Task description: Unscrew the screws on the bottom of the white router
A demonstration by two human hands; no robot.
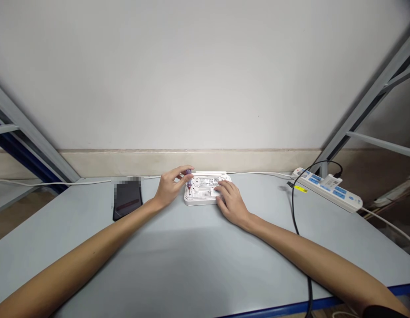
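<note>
A white router point(201, 195) lies on the table with its vented, labelled underside up. My left hand point(172, 185) is closed around the purple see-through handle of a small screwdriver point(189, 181). The screwdriver stands upright, its tip down at the router's left side, close to the near corner; whether it sits in a screw is too small to tell. Across the router's right part lies my right hand point(233, 204), fingers stretched over the underside and touching it. These fingers cover part of the label and the right-hand vents.
Left of the router lies a dark phone point(128, 201), partly blurred out. A white power strip point(330, 190) with a plugged-in adapter sits at the right. A black cable point(293, 216) runs down the table under my right forearm. The wall point(205, 88) rises behind the table.
</note>
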